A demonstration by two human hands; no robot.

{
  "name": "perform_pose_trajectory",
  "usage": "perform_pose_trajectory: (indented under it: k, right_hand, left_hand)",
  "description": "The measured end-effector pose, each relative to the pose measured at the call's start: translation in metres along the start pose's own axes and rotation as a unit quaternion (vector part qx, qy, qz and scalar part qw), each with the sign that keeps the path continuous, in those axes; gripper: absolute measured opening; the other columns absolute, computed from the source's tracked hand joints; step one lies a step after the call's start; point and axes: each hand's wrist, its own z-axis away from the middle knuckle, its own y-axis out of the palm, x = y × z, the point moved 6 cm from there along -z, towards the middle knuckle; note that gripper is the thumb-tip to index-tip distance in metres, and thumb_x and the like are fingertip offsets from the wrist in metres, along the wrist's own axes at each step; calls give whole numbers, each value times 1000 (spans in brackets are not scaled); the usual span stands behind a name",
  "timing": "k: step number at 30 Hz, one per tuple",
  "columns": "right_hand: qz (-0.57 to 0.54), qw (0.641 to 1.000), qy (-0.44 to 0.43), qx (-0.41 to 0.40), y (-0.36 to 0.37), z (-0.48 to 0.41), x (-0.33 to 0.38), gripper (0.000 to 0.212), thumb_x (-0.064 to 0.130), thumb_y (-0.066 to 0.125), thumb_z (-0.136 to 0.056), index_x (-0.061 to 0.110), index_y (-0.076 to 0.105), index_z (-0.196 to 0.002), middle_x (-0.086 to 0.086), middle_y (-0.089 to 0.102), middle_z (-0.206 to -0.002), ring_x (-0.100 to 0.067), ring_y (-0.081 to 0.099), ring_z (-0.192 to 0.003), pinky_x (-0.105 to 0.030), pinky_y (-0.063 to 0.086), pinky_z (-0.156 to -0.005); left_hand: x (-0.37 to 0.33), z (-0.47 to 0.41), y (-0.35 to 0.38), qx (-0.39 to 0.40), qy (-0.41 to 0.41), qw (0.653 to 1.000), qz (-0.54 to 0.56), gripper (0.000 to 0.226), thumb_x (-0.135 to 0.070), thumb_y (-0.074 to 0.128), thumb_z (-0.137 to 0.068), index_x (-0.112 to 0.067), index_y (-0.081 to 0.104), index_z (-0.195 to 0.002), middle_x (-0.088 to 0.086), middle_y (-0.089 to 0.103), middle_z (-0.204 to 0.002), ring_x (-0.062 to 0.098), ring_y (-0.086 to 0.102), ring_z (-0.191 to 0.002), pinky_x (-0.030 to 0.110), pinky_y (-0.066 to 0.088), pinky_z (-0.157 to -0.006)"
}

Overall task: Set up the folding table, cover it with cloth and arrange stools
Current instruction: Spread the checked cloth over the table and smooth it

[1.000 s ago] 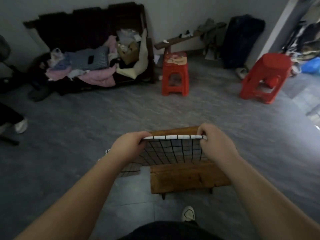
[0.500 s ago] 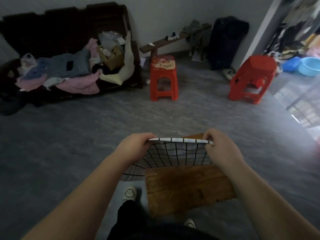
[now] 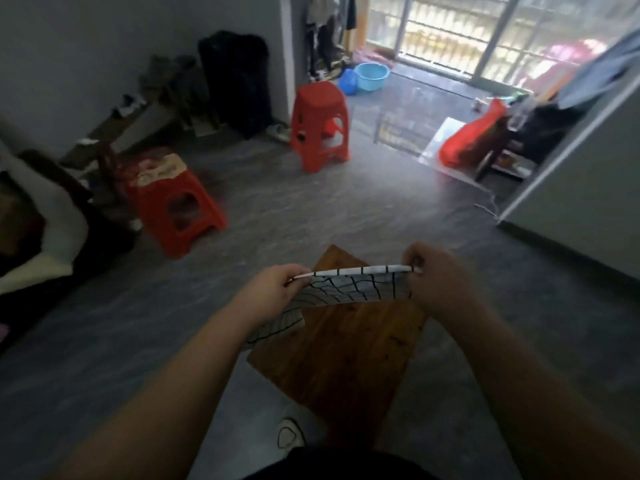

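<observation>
Checked cloth (image 3: 349,289) is pinched taut at its top edge by left hand (image 3: 277,292) and right hand (image 3: 438,278). Wooden table (image 3: 349,351) stands directly below, its long axis seemingly running 5 to 11 o'clock, skewed against the held edge; both hands sit equally near.

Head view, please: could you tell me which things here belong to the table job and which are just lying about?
Job: checked cloth, held by left hand and right hand; wooden table; two red stools.

Lying about: blue basin; red bag; black bag.
</observation>
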Motion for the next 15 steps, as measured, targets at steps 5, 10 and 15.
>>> perform_pose_trajectory:
  k: [5,10,15]
  right_hand:
    - [-10,997,47,-53,-18,57,-19,20,12,63,-79,30,55,-76,7,57,-81,-14,56,-75,-28,42,-60]
    - [21,989,105,-100,-33,126,-37,13,20,58,-86,30,54,-80,7,55,-85,-14,55,-77,-33,47,-65]
    - [37,976,156,-147,-33,206,-45,12,16,54,-92,26,56,-85,6,55,-79,-6,46,-68,-24,28,-52]
  left_hand:
    - [-16,6,8,57,72,995,-29,19,-32,56,-101,-41,71,-107,-20,71,-102,3,64,-92,34,53,-81]
    - [-54,21,28,117,143,981,-67,18,-35,55,-100,-46,68,-97,-12,70,-92,15,64,-86,42,51,-78]
    - [-81,66,52,110,193,973,-65,18,-36,51,-102,-32,67,-95,-9,67,-83,12,60,-77,42,51,-74]
